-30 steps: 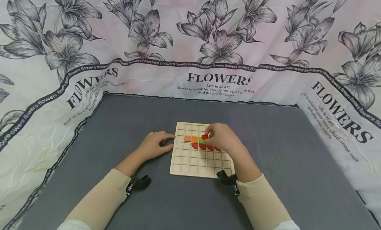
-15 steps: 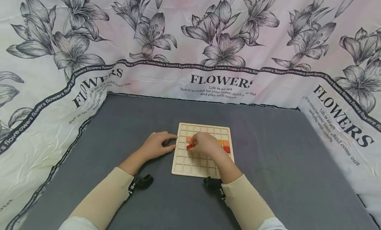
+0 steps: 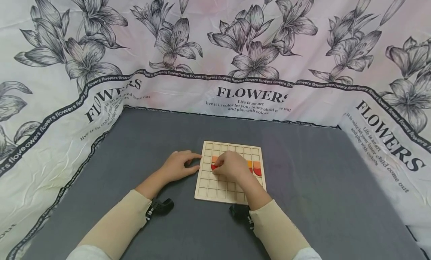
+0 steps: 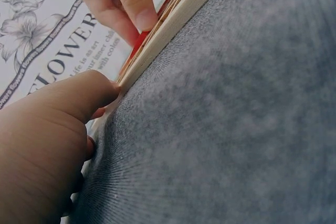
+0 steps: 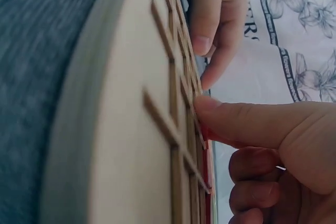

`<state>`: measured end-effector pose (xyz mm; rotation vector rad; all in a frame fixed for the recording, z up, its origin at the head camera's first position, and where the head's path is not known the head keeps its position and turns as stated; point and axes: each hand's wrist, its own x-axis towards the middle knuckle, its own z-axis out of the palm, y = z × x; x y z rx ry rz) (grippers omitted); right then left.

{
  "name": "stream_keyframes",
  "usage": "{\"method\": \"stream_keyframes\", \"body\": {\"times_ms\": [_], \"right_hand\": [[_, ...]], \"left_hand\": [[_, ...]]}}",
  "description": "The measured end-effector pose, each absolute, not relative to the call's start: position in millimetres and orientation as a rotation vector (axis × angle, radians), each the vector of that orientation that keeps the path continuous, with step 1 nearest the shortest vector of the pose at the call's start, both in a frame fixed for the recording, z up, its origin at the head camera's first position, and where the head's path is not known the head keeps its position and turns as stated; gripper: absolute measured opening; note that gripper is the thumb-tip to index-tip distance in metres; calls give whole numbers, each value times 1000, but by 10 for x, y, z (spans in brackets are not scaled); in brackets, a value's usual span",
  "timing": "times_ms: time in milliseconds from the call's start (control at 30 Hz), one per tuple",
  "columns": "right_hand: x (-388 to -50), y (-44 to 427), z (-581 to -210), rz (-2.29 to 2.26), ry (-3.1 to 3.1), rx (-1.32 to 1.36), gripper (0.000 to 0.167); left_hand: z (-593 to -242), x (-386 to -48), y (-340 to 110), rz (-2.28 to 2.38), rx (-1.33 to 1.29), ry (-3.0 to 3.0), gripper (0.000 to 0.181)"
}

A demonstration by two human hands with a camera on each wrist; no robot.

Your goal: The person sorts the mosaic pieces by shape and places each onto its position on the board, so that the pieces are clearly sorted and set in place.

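Note:
A light wooden board [image 3: 208, 189] with a grid of grooves lies on the grey table. My right hand [image 3: 232, 166] is over the board's middle, its thumb and fingertips pinching a small red piece [image 3: 213, 166] at the board's surface. In the left wrist view the red piece [image 4: 139, 39] shows under the thumb of that hand. Thumb and forefinger of my left hand [image 3: 176, 165] touch the board's left edge. An orange square tile [image 3: 214, 159] shows just above the pinched piece. More red pieces [image 3: 257, 172] sit right of my right hand, which hides the middle of the rows.
Right of the hand, a yellow-orange tile [image 3: 249, 164] and an orange tile [image 3: 256, 165] lie in the upper row. A white flowered cloth [image 3: 249, 95] stands behind and beside the grey table [image 3: 320, 177]. Both wrists carry a dark strap-like device [image 3: 161, 206].
My right hand has moved left across the board with the red piece and lowered it to the grid below the orange tile. The left hand stays at the board's edge.

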<state>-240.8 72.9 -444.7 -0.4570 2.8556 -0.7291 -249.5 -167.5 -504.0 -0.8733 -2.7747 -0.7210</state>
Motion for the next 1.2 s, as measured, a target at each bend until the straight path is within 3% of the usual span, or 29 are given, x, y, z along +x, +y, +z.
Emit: {"method": "stream_keyframes", "body": {"times_ms": [833, 1200], "right_hand": [[-2408, 781, -4467, -814, 2915, -263, 13], [-2412, 703, -4490, -763, 2841, -281, 22]], "left_hand": [[-5012, -2555, -1605, -742, -923, -2737, 35], [-5098, -2486, -1686, -750, -898, -2706, 33]]}}
